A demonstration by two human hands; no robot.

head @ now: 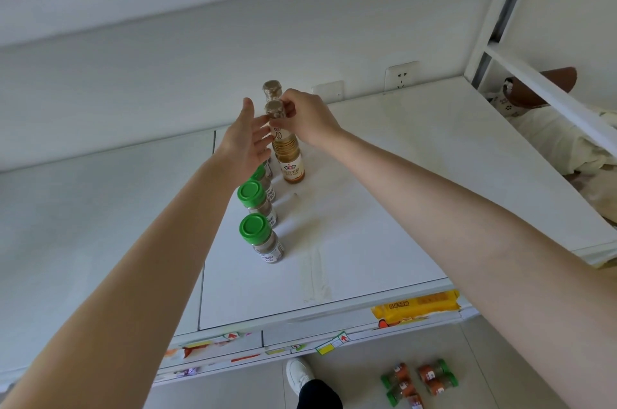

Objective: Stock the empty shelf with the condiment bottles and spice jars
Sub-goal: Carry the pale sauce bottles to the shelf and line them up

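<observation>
Pinching the cap of the bottle (pixel 290 158), the right grip (pixel 309 119) sits atop.

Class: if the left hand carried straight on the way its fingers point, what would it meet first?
Probably the front bottle, at its neck under the cap the right hand pinches. The left hand looks close, but depth is unclear.

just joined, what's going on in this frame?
A person is stocking a white shelf. Their right hand pinches the cap of an amber condiment bottle standing upright on it; the open left hand is beside its neck. A second bottle stands behind, and green-lidded spice jars line up to the left. More jars lie on the floor below.
</observation>
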